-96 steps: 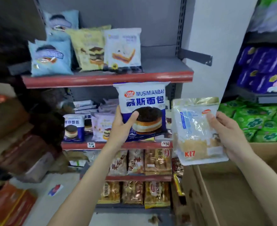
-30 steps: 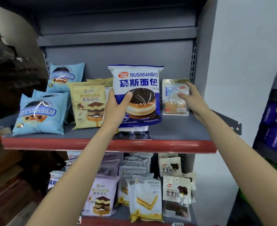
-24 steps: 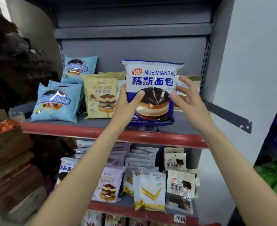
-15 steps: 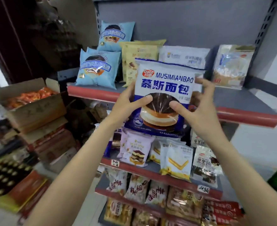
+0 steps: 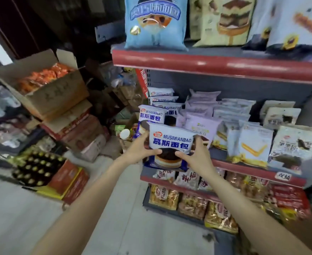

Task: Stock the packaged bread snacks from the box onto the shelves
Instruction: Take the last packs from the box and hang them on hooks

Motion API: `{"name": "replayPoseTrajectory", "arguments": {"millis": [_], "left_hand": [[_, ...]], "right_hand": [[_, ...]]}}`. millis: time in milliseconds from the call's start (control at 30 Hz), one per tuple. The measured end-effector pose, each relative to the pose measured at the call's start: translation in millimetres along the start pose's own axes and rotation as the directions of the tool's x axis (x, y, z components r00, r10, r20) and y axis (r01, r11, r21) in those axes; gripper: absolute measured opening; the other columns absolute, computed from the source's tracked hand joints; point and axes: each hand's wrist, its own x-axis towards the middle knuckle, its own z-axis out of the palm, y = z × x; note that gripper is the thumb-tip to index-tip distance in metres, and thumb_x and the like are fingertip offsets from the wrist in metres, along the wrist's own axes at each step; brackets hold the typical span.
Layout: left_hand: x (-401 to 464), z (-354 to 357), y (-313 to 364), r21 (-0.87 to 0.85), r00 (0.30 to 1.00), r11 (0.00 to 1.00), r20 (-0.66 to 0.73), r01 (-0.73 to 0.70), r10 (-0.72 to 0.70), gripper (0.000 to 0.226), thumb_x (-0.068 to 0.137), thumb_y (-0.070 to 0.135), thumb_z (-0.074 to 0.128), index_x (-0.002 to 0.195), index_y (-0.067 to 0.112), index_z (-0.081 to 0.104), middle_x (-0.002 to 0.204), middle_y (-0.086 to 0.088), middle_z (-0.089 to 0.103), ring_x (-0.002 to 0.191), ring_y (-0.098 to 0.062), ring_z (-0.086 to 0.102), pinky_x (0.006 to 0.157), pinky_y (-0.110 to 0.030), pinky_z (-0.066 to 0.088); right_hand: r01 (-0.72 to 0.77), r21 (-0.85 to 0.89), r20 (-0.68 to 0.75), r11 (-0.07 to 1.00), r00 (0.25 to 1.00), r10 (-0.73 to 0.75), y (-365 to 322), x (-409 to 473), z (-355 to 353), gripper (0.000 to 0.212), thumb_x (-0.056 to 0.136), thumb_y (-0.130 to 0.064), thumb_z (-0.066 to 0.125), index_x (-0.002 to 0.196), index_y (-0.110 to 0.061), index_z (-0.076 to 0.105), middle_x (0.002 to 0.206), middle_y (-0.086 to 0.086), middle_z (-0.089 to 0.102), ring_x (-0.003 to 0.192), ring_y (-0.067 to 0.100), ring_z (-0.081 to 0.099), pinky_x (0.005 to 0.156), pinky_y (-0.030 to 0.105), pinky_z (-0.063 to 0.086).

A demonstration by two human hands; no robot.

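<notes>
- The left hand (image 5: 137, 150) and right hand (image 5: 197, 156) each pinch a side of the blue-and-white bread pack (image 5: 170, 144), thumbs across its front.
- The pack is held at the shelf edge (image 5: 243, 167), just ahead of the matching packs (image 5: 151, 115).
- Pushed in carelessly, it could topple that upright row.
- A loose grip could let the slick wrapper slip to the floor.

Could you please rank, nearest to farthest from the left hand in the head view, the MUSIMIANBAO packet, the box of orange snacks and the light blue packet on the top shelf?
1. MUSIMIANBAO packet: gripped by the left hand itself, at its right.
2. Box of orange snacks: up and left, on stacked cartons.
3. Light blue packet: highest, standing on the top shelf.
</notes>
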Motion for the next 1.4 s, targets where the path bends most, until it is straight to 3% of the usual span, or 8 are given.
{"name": "replayPoseTrajectory", "arguments": {"millis": [133,367,500,667,800,1033,1200,1400], "left_hand": [[16,-14,-45,-0.107,0.994,0.992,-0.083,0.068,-0.078,0.061,0.081,0.008,0.072,0.134,0.008,0.042,0.127,-0.004,0.059,0.116,-0.019,0.057,0.091,-0.024,0.049],[69,-36,-84,-0.087,0.963,0.996,-0.268,0.018,-0.04,0.05,0.086,0.017,0.068,0.132,0.012,0.049,0.127,-0.003,0.059,0.112,-0.016,0.057,0.09,-0.026,0.049],[101,-35,-96,0.055,0.962,0.998,-0.273,0.029,-0.013,0.062,0.084,0.032,0.07,0.138,0.019,0.042,0.139,-0.005,0.046,0.13,-0.019,0.039,0.107,-0.034,0.034],[115,-34,-108,-0.1,0.962,0.993,-0.258,0.061,-0.085,0.063,0.084,0.032,0.07,0.138,0.016,0.041,0.136,-0.001,0.052,0.125,-0.016,0.049,0.106,-0.039,0.04],[125,-37,-110,-0.13,0.939,0.986,-0.314,0.104,-0.14,0.06,0.083,0.033,0.071,0.134,0.016,0.044,0.128,0.008,0.053,0.116,-0.007,0.05,0.09,-0.016,0.043],[115,-35,-115,-0.214,0.923,0.954,-0.278,0.211,-0.266,0.079,0.079,0.026,0.076,0.143,0.016,0.031,0.116,0.012,0.046,0.097,0.004,0.052,0.074,-0.005,0.041],[101,-38,-91,-0.111,0.898,0.982,-0.401,0.15,-0.182,0.072,0.08,0.02,0.075,0.14,0.016,0.036,0.109,0.02,0.043,0.099,0.0,0.048,0.075,-0.01,0.043],[55,-15,-39,0.034,0.825,0.997,-0.561,-0.066,0.074,0.024,0.088,0.029,0.06,0.111,0.026,0.058,0.092,0.017,0.065,0.096,-0.003,0.058,0.083,-0.023,0.046]], "right_hand": [[-0.046,0.08,0.029,0.996,0.999,0.044,12,34,50,0.064,0.077,-0.021,0.078,0.129,-0.014,0.04,0.109,-0.014,0.052,0.098,0.001,0.05,0.067,-0.003,0.039],[-0.039,0.11,-0.058,0.993,0.997,0.046,22,110,89,0.064,0.077,-0.013,0.077,0.129,-0.01,0.04,0.117,-0.003,0.057,0.104,0.007,0.054,0.077,0.004,0.04],[-0.005,0.082,-0.167,0.997,0.986,0.018,31,136,90,0.06,0.079,-0.009,0.074,0.128,-0.006,0.039,0.117,0.0,0.057,0.106,0.011,0.054,0.08,0.004,0.038],[0.047,0.043,-0.203,0.998,0.978,-0.037,35,145,100,0.056,0.082,-0.012,0.072,0.127,-0.004,0.039,0.117,-0.001,0.056,0.105,0.009,0.052,0.085,0.007,0.039],[-0.009,-0.053,-0.169,0.999,0.986,0.0,34,152,108,0.055,0.087,-0.015,0.067,0.128,-0.002,0.033,0.125,0.011,0.057,0.114,0.027,0.055,0.093,0.034,0.046],[-0.073,-0.159,-0.112,0.985,0.992,0.055,37,131,106,0.076,0.09,-0.02,0.063,0.148,-0.009,0.015,0.139,0.007,0.051,0.124,0.022,0.051,0.096,0.03,0.042],[-0.1,-0.184,-0.131,0.978,0.988,0.076,24,102,95,0.072,0.093,-0.023,0.058,0.15,-0.011,0.016,0.147,0.01,0.037,0.135,0.024,0.035,0.11,0.039,0.033],[0.127,-0.303,-0.195,0.944,0.962,-0.192,-4,43,47,0.045,0.094,-0.018,0.056,0.136,-0.011,0.045,0.132,0.005,0.054,0.122,0.021,0.047,0.103,0.032,0.035]]}}
